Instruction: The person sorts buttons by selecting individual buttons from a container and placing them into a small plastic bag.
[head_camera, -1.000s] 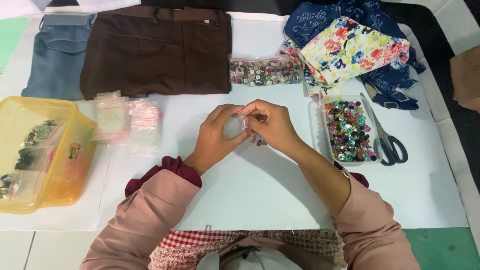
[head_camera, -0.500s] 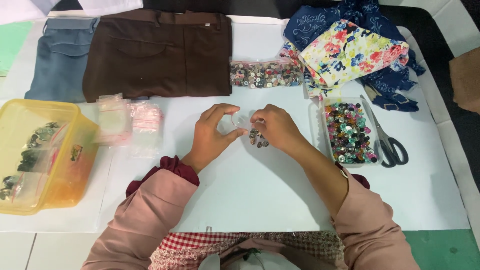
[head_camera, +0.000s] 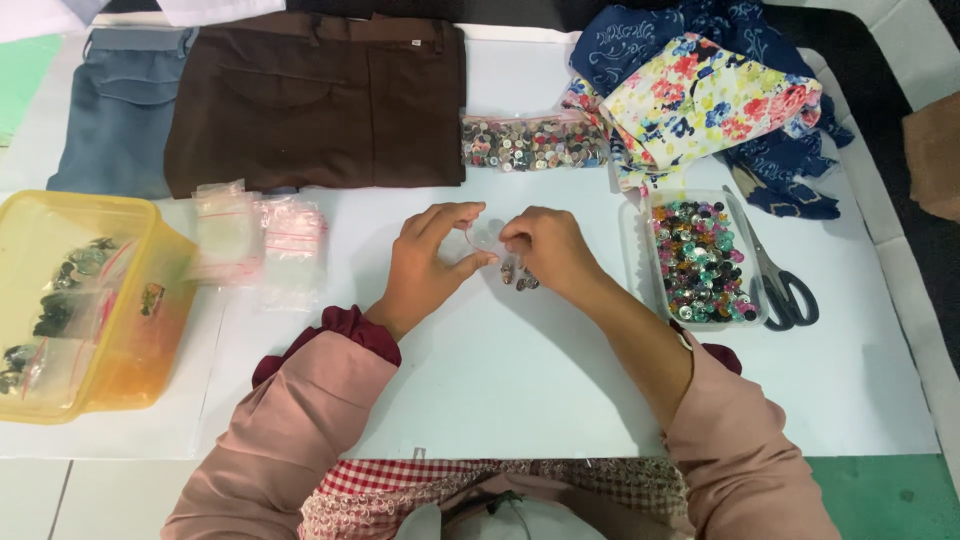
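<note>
Hands (head_camera: 432, 262) (head_camera: 548, 250) pinching small clear bag (head_camera: 484, 240), buttons (head_camera: 520, 276) beneath

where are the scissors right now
In the head view the scissors lie at the right of the table, beside the clear tray of coloured buttons, below the floral cloth.

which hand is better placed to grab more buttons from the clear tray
Right. The right hand lies nearer the clear tray of buttons on its own side; the left hand is farther and pinches a small bag.
</note>
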